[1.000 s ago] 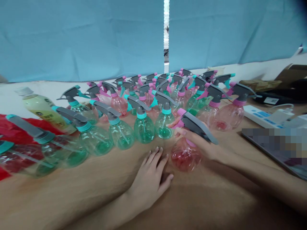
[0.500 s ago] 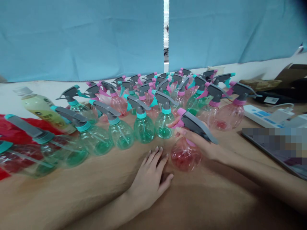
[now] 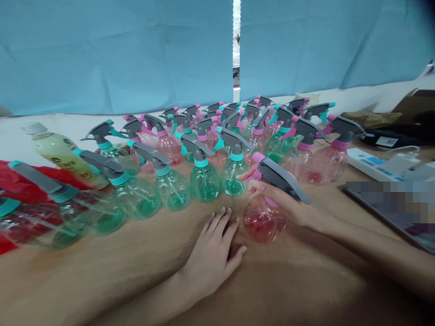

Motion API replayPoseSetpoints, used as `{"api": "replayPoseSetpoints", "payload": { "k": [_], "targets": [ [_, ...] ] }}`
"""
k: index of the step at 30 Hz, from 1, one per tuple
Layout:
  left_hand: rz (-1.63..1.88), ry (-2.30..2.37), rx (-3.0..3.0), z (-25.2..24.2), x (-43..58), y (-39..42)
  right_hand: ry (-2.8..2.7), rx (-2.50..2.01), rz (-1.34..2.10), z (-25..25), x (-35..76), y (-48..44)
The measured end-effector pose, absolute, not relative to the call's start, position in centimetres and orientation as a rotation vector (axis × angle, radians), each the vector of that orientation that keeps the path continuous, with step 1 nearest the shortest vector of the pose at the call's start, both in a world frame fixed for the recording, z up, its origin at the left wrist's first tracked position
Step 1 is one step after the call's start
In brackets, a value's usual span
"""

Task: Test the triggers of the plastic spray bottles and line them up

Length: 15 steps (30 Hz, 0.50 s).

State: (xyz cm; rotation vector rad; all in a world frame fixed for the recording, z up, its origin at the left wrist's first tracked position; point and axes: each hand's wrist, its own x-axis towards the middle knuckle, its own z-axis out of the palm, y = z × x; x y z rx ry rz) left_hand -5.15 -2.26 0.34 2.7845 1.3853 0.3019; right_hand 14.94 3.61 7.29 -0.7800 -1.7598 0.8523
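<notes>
My right hand [image 3: 283,197] is closed around the neck of a pink spray bottle [image 3: 263,222], fingers near its pink trigger. The bottle stands on the wooden table, its grey and pink spray head tilted toward the upper left. Just to its left, my left hand [image 3: 215,249] lies flat on the table with the fingers spread, holding nothing. Beyond my hands stands a row of green spray bottles, the closest being one green bottle [image 3: 234,179] and another green bottle [image 3: 205,181].
More pink and green spray bottles crowd the back, including a pink bottle [image 3: 329,163] at right. A white power strip [image 3: 369,163] and a dark tablet-like device [image 3: 384,217] lie at right. At left are a drink bottle [image 3: 61,149] and red plastic [image 3: 41,176].
Both hands and the held pink spray bottle look almost unchanged. The whole view has shifted very slightly.
</notes>
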Motion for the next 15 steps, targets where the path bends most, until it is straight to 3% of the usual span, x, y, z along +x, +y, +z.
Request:
{"api": "replayPoseSetpoints", "payload": {
  "k": [15],
  "targets": [
    [0.284,1.392,2.792,0.42,-5.10,-2.29,-1.754,-0.753,0.830,7.53,15.02,3.15]
  ]
}}
